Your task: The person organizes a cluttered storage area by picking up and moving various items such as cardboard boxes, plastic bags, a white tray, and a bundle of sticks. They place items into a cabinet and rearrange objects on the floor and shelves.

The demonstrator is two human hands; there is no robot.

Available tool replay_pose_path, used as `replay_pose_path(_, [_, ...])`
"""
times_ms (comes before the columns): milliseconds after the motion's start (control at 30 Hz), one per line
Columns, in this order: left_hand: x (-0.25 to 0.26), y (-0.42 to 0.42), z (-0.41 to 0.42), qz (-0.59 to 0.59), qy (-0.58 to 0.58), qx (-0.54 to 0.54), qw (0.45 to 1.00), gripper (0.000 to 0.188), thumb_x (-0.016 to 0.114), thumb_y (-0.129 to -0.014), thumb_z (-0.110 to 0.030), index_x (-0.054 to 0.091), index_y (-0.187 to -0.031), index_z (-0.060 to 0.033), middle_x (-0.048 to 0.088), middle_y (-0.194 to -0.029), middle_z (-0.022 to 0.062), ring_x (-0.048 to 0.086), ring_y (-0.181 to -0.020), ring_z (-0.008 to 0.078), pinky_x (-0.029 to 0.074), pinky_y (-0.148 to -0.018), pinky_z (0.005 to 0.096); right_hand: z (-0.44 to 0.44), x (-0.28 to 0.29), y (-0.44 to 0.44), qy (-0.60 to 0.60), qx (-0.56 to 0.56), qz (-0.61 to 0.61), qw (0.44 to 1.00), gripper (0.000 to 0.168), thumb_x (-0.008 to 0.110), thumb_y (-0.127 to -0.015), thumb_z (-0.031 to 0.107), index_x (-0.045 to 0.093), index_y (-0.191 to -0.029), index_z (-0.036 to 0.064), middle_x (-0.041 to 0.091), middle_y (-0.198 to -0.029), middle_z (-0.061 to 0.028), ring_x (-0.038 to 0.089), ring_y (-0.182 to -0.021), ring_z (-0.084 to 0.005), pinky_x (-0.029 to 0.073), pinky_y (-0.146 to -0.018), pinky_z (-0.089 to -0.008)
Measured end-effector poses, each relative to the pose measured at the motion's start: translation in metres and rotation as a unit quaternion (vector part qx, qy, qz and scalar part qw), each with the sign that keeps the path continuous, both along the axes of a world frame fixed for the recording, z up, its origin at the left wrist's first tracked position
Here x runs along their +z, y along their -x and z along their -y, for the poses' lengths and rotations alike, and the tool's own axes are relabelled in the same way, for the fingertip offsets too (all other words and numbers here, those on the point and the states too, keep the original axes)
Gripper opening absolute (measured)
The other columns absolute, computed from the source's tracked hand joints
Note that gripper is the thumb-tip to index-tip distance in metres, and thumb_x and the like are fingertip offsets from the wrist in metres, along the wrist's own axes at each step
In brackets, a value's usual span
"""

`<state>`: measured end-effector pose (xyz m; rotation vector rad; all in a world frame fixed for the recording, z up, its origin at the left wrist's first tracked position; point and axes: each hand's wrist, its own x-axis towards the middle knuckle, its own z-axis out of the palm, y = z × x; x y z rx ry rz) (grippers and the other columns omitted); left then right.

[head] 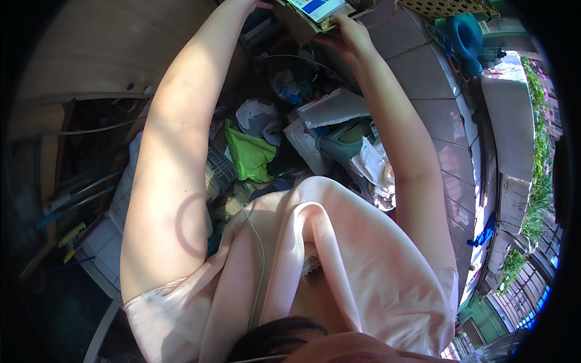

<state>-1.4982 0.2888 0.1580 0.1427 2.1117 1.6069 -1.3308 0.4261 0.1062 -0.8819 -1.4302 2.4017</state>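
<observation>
Both my arms reach forward to a cardboard box (295, 22) at the top edge of the head view. My right hand (352, 36) grips the box's near right side, its thumb over the rim. Only a little of my left hand (261, 4) shows at the top edge, by the box's left side; its fingers are mostly cut off, so its hold cannot be made out. In the box lies a white and blue printed packet (320, 8). Beneath the arms are a green cloth (249, 152), a grey plastic container (342, 140), a white foam piece (336, 109) and crumpled white plastic (372, 163).
A wooden panel (100, 45) stands on the left, above long-handled tools (81, 204). On the right runs a tiled wall (408, 68) with a ledge, a teal plastic jug (460, 38) and a perforated tan basket (445, 7). Planters with greenery (535, 181) lie beyond. A thin cable crosses the clutter.
</observation>
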Motion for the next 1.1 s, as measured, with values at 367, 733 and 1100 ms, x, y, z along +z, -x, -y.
replay_pose_path(367, [-0.034, 0.067, -0.002, -0.045, 0.057, 0.014, 0.997, 0.031, 0.047, -0.087, -0.016, 0.057, -0.103, 0.0083, 0.060, -0.102, 0.0247, 0.063, -0.083, 0.0383, 0.056, -0.054, 0.0472, 0.011, -0.017, 0.066, 0.056, -0.004, 0.031, 0.998, 0.036, 0.052, -0.090, 0.023, 0.051, -0.117, 0.000, 0.063, -0.099, -0.0155, 0.062, -0.090, -0.0294, 0.056, -0.070, -0.0464])
replay_pose_path(733, [-0.056, 0.090, -0.033, -0.146, 0.219, 0.030, 0.964, 0.033, 0.049, -0.084, -0.019, 0.062, -0.095, 0.0091, 0.063, -0.100, 0.0261, 0.067, -0.083, 0.0346, 0.057, -0.063, 0.0401, -0.020, -0.039, 0.056, 0.046, 0.045, 0.014, 0.998, 0.075, 0.064, -0.081, 0.028, 0.016, -0.136, 0.011, 0.047, -0.122, -0.0216, 0.058, -0.099, -0.0352, 0.051, -0.080, -0.0486])
replay_pose_path(1100, [-0.017, 0.037, -0.015, -0.097, 0.180, 0.076, 0.976, 0.057, 0.048, -0.085, -0.038, 0.045, -0.116, 0.0104, 0.057, -0.112, 0.0292, 0.064, -0.091, 0.0365, 0.057, -0.063, 0.0403, 0.002, -0.046, 0.026, 0.114, 0.055, -0.005, 0.992, 0.078, 0.055, -0.085, 0.049, 0.017, -0.139, 0.009, 0.034, -0.132, -0.0204, 0.045, -0.113, -0.0401, 0.042, -0.092, -0.0544])
